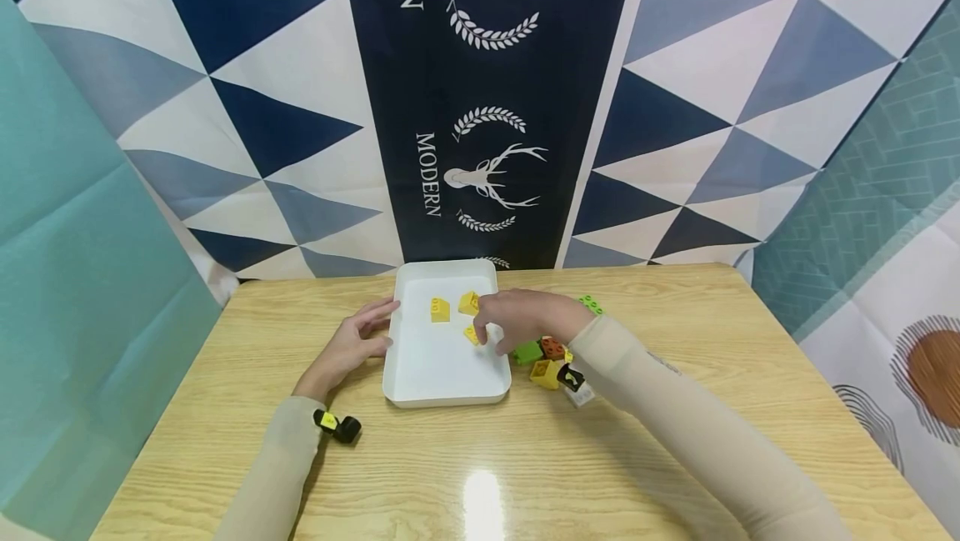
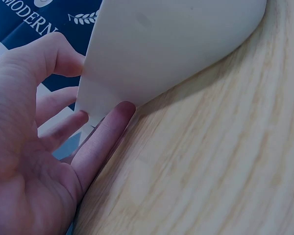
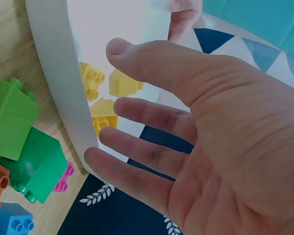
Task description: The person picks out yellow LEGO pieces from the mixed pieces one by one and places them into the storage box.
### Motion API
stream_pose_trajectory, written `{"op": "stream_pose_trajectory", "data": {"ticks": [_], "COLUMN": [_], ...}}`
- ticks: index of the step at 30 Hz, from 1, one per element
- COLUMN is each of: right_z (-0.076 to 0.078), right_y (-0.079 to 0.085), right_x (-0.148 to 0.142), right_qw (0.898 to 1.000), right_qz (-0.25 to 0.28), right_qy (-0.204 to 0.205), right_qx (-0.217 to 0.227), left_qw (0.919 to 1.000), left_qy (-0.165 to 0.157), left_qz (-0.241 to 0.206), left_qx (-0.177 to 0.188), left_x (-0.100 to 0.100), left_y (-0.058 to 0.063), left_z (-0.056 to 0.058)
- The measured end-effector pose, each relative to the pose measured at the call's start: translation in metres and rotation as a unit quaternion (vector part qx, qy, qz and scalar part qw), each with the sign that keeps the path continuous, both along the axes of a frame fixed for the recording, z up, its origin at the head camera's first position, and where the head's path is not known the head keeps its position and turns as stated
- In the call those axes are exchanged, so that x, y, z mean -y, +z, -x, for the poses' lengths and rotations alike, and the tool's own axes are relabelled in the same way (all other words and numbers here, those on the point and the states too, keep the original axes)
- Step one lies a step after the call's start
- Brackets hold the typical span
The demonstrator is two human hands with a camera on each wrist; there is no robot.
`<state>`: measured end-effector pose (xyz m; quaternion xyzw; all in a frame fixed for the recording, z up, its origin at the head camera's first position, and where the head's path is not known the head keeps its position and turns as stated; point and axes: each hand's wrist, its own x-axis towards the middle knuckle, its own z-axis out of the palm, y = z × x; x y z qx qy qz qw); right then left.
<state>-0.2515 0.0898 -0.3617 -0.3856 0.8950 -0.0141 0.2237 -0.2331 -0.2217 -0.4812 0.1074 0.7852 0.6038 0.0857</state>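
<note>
A white tray [image 1: 446,374] lies on the wooden table with three yellow toy bricks inside: one brick [image 1: 439,310] toward the left, another brick [image 1: 468,303] near the far right, and a third brick [image 1: 472,335] below that one. My left hand [image 1: 352,347] touches the tray's left outer wall [image 2: 152,54] with its fingertips, fingers mostly extended. Over the right side of the tray hovers my right hand [image 1: 513,316]. In the right wrist view its thumb and fingers [image 3: 142,152] are spread apart, and nothing is between them.
Right of the tray sits a loose group of toy bricks, partly hidden by the right arm: a green brick [image 3: 39,164], a light green brick [image 3: 12,117], a blue brick [image 3: 12,220], a yellow brick [image 1: 543,373] and others. Behind the table hangs a patterned cloth [image 1: 480,107].
</note>
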Motion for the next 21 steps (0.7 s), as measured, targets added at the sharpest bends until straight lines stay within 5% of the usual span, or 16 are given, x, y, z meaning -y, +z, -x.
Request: {"op": "stream_pose_trajectory", "data": {"ticks": [21], "right_z": [-0.023], "right_y": [-0.006], "right_x": [-0.024], "right_qw": [0.998], "right_qz": [0.053], "right_qy": [0.012], "right_qx": [-0.037], "left_qw": [1.0], "left_qy": [-0.005], "left_qz": [-0.006], "left_qx": [0.0], "left_x": [0.0], "left_y": [-0.001], "left_z": [0.001]}}
